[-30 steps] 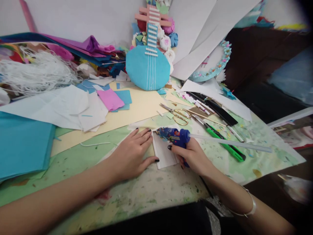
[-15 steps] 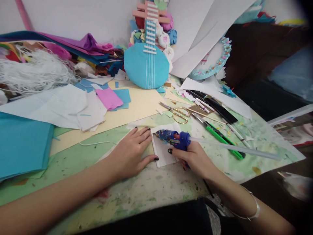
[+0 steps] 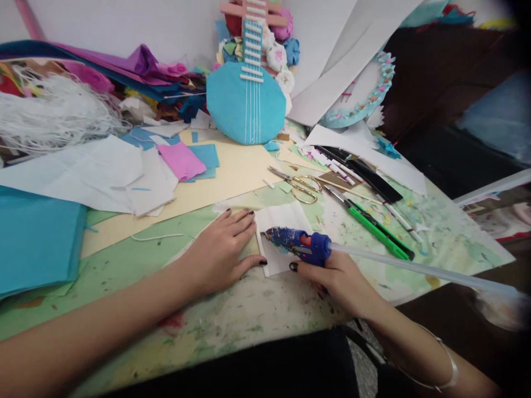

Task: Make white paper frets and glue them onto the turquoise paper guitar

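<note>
Right hand (image 3: 344, 276) pulled the glue gun (image 3: 305, 247) back toward 5 o'clock. The nozzle was at the top edge of the white paper (image 3: 282, 218) and is now about halfway down its left edge, so more paper shows at 12 o'clock. The glue stick (image 3: 415, 267) tail reaches further toward 3 o'clock.

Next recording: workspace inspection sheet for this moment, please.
Surface: paint-stained green tabletop, partly under a cream card sheet.
Job's things: blue hot-glue gun with clear glue stick, nozzle over white paper piece.
Clutter: gold-handled scissors, green utility knife, blue paper guitar, white string bundle, paper scraps.
Hands: left hand flat beside the paper piece; right hand, fingers wrapped round the gun.
Cables: nothing seen.
Surroundings: white wall behind; dark area at right.
</note>
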{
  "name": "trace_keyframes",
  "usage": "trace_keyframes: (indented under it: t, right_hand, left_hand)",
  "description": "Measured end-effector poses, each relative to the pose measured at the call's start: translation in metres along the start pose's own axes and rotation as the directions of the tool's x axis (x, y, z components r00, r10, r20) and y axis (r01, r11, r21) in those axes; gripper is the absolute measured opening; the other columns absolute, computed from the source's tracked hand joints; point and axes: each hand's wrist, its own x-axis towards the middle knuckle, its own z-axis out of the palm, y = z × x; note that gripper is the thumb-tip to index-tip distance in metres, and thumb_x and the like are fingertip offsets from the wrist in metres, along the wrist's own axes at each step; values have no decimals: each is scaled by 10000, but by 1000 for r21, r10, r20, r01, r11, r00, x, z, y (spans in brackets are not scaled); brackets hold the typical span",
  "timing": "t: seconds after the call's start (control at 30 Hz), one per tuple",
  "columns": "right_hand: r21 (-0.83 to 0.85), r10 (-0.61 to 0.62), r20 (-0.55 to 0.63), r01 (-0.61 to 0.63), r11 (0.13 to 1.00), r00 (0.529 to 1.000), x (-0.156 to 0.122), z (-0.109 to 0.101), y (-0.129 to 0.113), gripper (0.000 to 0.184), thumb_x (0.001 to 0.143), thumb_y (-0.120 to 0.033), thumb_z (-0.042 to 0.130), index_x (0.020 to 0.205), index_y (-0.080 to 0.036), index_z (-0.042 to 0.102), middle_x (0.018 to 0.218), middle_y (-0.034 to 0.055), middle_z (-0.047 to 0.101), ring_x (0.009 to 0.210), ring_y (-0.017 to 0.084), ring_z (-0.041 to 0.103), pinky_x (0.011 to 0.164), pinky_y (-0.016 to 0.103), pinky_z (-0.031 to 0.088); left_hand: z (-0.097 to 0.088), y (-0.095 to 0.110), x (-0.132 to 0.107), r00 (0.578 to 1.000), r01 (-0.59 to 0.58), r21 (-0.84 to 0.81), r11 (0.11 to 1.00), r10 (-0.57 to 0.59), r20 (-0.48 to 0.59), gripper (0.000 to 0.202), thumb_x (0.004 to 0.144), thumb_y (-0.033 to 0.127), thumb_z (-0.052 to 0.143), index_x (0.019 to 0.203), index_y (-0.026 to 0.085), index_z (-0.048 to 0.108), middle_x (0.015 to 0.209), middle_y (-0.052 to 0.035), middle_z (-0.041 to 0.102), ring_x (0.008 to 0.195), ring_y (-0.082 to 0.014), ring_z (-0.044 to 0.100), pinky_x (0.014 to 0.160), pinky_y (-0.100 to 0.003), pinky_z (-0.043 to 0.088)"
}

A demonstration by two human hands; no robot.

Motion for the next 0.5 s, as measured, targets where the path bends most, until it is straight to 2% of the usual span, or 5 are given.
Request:
trace_keyframes:
  t: [0.17,0.33,0.5]
  right_hand:
    - [-37,-15,-11,14,999,1000,-7,-1,-1,47,727,-236,589,702,-209,619,568,-4,566,685,198,562,557,260,414]
    - [-74,-32,35,34,997,999,-16,-1,1,101,769,-270,565,715,-198,611,719,13,618,719,187,541,667,293,428]
    - [-74,28,32,-26,997,999,-25,-1,7,102,768,-284,578,743,-193,618,812,34,620,812,218,540,770,345,425]
  left_hand:
    - [-2,2,1,999,-12,41,999,10,36,499,873,402,504,1227,56,574,1295,-208,562,1260,-349,461,1055,-542,378]
    - [-3,3,2,999,-15,81,997,11,44,462,884,340,458,1212,39,581,1298,-209,560,1257,-344,466,1056,-526,386]
    - [-3,3,1,999,-14,84,996,10,44,480,892,372,431,1216,49,578,1305,-201,556,1262,-332,463,1067,-513,381]
